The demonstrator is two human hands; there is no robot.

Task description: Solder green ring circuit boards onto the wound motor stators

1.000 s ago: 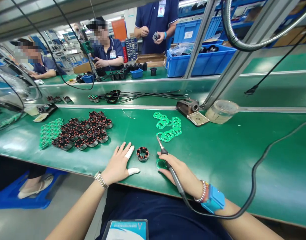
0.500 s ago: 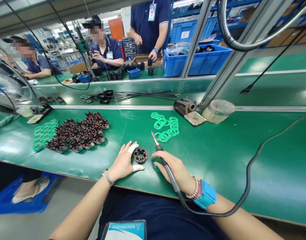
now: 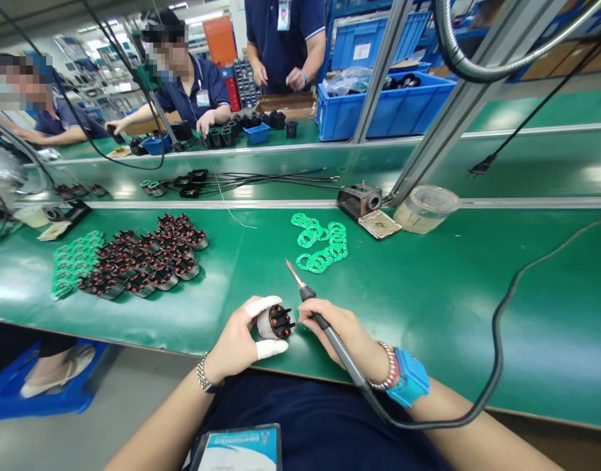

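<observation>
My left hand [image 3: 234, 343] grips a motor stator [image 3: 270, 324] between thumb and fingers, some wrapped in white finger covers. The stator lies tilted on its side, its black-pronged end with copper windings facing right. In my right hand [image 3: 352, 327] rests a soldering iron [image 3: 338, 347], its tip pointing up and left, away from the stator. The right fingertips also pinch a small green ring-shaped circuit board [image 3: 301, 318], seen mostly edge-on just right of the prongs. Whether board and prongs touch is hard to tell.
Several stators [image 3: 148, 258] stand grouped at left beside stacked green boards [image 3: 76, 265]. Loose ring boards [image 3: 325, 254] lie ahead. Behind them are an iron stand [image 3: 359, 199] and a plastic tub [image 3: 427, 208]. The iron's cable [image 3: 494, 340] loops at right. Co-workers sit and stand across the bench.
My left hand has closed on the stator and tipped it so its prongs face right. My right hand has brought the green board up beside it. The view has shifted slightly.
</observation>
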